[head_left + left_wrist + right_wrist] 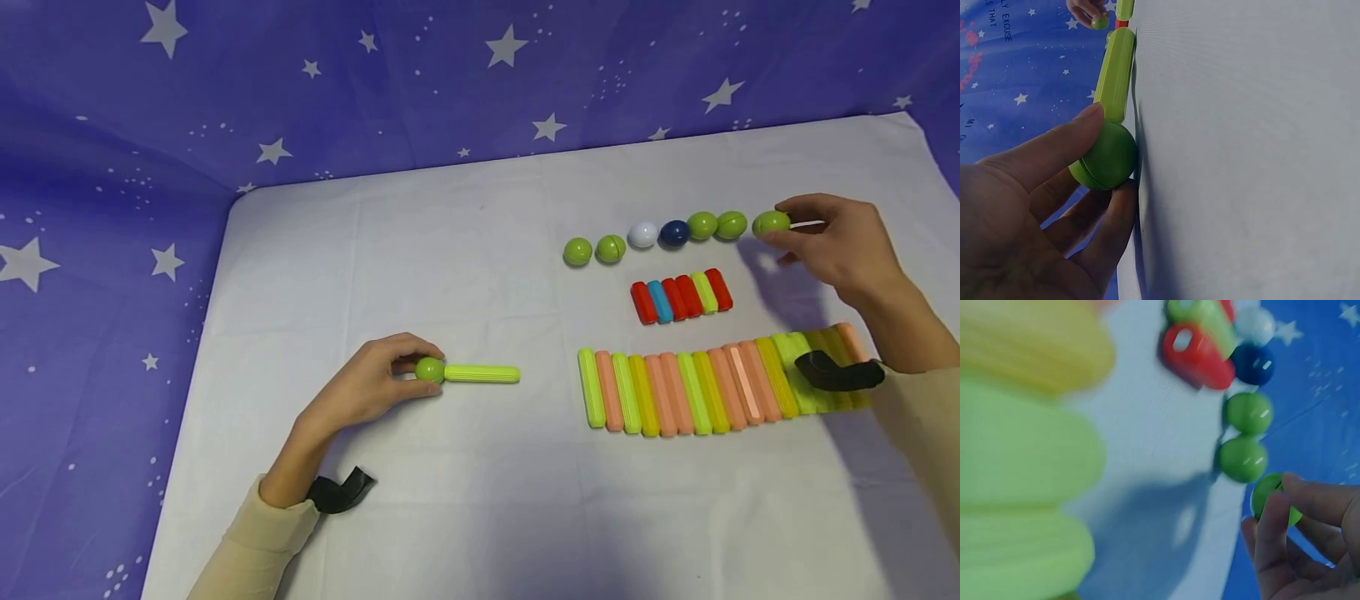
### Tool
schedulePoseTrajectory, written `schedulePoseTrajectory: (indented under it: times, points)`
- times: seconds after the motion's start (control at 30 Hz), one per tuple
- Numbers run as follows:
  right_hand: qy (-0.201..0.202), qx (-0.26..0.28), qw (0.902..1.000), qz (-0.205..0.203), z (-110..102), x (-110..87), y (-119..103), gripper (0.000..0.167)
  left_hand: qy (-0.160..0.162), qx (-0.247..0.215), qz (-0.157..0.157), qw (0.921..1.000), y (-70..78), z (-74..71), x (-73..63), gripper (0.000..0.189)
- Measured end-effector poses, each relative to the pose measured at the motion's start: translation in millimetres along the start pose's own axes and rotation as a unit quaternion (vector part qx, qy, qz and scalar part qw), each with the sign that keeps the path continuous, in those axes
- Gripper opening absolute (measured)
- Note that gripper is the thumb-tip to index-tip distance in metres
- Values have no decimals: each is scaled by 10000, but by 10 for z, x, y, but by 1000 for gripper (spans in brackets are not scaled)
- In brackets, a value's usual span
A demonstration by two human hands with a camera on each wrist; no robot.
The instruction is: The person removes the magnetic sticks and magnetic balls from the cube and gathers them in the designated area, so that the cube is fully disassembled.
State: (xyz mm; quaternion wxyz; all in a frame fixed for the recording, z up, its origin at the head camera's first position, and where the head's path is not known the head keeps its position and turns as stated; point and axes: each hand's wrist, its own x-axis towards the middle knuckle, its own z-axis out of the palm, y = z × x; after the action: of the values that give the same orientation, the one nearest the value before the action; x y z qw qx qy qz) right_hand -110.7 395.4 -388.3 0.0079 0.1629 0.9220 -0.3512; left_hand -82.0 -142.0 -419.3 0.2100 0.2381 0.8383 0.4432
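Note:
My left hand [371, 379] pinches a glossy green ball [431, 370] low over the white tabletop, thumb on one side and fingers on the other. End to end with that ball lies a lime ridged stick [482, 374], pointing right. At the right end of the back row, my right hand [847, 242] grips another green ball [771, 223] between thumb and fingertips. In the right wrist view this ball [1266, 495] sits a little apart from the green ball [1244, 460] beside it.
The back row also has a white ball [642, 235], a dark blue ball [674, 233] and several green ones. Before it lie short red sticks [642, 302], a blue one [660, 302] and a lime one [705, 292]. Long ridged sticks [671, 393] line up nearer, partly under the right forearm.

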Motion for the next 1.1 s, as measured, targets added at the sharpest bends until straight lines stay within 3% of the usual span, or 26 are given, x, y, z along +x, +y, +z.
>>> schedulePoseTrajectory:
  times: [0.17, 0.33, 1.1]
  points:
    - [-397, -71, 9988, 265, -49, 170, 96, 61, -17, -24, -18, 10000, 12, 8, -3, 32]
    - [-530, -298, 9972, 435, -43, 252, 140, 65, -42, 109, -12, 9999, 26, 17, -6, 32]
    - [-582, -302, 9972, 371, -41, 235, 142, 64, -39, 87, -106, 9999, 38, -5, 6, 33]
